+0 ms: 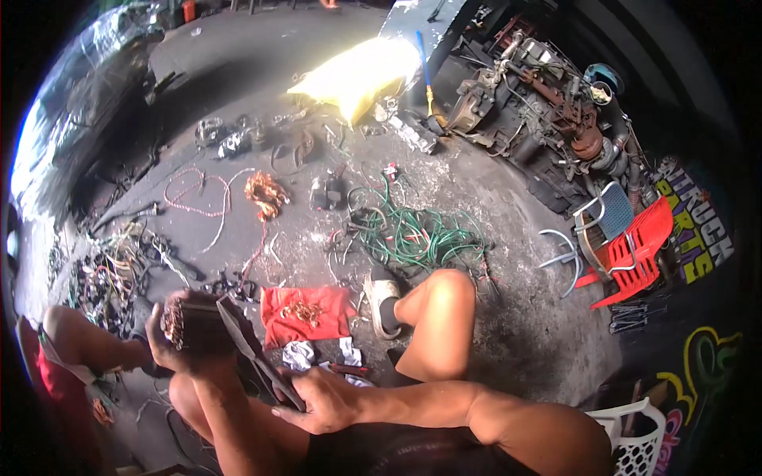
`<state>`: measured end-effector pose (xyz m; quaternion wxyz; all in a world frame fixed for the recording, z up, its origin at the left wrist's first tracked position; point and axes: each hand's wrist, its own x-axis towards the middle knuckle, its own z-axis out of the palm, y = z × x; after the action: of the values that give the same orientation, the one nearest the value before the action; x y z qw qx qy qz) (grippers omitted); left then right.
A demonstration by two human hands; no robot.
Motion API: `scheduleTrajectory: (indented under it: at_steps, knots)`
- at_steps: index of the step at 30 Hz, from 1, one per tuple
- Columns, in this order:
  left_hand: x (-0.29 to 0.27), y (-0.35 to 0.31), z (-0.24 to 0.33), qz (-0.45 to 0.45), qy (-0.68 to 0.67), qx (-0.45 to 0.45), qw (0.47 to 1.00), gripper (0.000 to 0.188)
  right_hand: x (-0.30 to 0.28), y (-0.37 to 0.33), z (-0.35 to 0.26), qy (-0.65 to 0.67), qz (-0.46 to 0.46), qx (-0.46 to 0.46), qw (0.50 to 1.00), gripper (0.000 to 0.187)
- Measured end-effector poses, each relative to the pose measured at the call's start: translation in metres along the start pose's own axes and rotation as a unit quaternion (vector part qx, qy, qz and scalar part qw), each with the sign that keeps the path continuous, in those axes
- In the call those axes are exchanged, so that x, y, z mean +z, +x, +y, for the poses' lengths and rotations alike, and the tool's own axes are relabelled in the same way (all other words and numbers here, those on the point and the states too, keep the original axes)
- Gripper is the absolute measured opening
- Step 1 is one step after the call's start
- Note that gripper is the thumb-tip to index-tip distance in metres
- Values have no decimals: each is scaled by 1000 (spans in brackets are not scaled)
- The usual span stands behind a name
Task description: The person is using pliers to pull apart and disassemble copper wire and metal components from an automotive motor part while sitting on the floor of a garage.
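Observation:
My left hand (168,337) is wrapped round a dark block (205,317) with copper wire ends (175,324) bunched at its left side; its exact kind I cannot make out. In my right hand (321,399), low at the centre, is the end of a long dark bladed tool (258,361). That tool slants up and left, its far end against or just beside the block. Beyond my hands a red cloth (274,325) lies on the floor with loose copper strands (303,312) on it.
Green wires (417,238) lie tangled ahead, a copper bundle (266,196) to their left. Mixed cables (119,274) are heaped at left. A bright yellow sack (357,75) stands far off. Engine parts (548,111) and a broken red chair (643,254) are at right.

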<state>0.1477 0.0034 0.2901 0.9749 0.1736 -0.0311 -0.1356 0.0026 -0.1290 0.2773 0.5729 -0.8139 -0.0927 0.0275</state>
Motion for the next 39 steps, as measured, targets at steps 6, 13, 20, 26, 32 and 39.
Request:
scheduleTrajectory:
  at_steps: [6, 13, 20, 26, 32, 39]
  knots:
    - [-11, 6, -7, 47, 6, 38, 998, 45, -4, 3, 1, 6, -11, 9, 1000, 33]
    - [-18, 10, -18, 50, 20, 77, 996, 43, -16, -2, -5, -14, -40, 51, 998, 34]
    - [-6, 10, -21, 60, 19, 51, 997, 46, -15, 3, -10, 161, 128, -127, 970, 9]
    - [-34, 18, -9, -9, 71, 71, 995, 49, 7, -4, 4, 3, 30, -30, 999, 21]
    - [-28, 17, -12, 28, -6, 50, 998, 48, 21, -10, 9, 26, -15, -54, 998, 32]
    - [-52, 28, -18, 160, 12, -21, 987, 43, 1, -10, 3, 43, 37, -66, 996, 27]
